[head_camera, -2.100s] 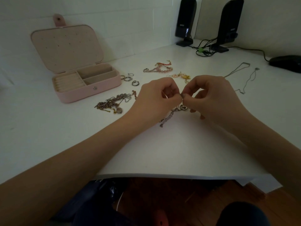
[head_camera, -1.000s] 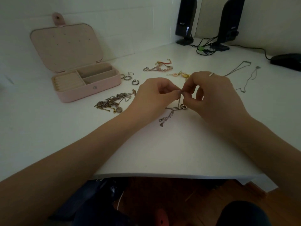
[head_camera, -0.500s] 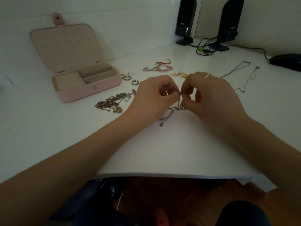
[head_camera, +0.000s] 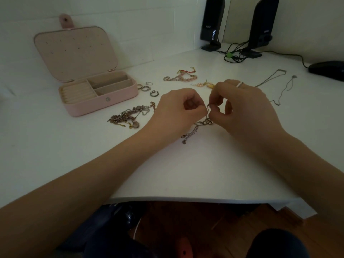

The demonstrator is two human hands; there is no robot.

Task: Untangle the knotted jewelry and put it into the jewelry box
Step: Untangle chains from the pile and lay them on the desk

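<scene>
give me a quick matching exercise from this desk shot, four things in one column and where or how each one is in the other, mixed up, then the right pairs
Things:
1. jewelry box
2. chain with the heart charm
3. rings
4. tangled heap of chains

States:
A. pinched between the left hand and the right hand, its tail trailing on the desk
B. lid up, compartments bare
C. loose on the desk just right of the box
D. lying in front of the box, untouched

Pairs: 1-B, 2-A, 3-C, 4-D

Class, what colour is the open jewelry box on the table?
Pale pink, inside and out; the jewelry box shows clearly in the head view.
</scene>
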